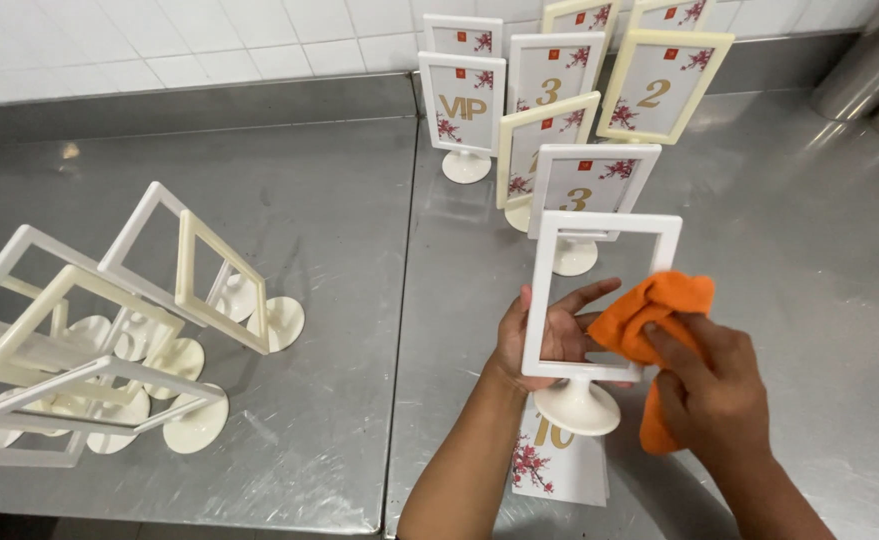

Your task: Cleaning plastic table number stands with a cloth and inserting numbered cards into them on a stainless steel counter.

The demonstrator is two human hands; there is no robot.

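The card under the white frame is mostly hidden by its round base, the left edge cuts off the empty frames, and the rearmost signs seem cropped.

You had two hands in view — your left hand and your right hand. Between them was one empty white frame stand and one orange cloth. One loose printed card lay on the tabletop below them. At the back stood seven frame stands with cards in them, as far as you could count where they overlapped. On the left lay a heap of empty frame stands — about six or seven, too tangled for an exact count. Two steel cylinders stood at the far right corner.
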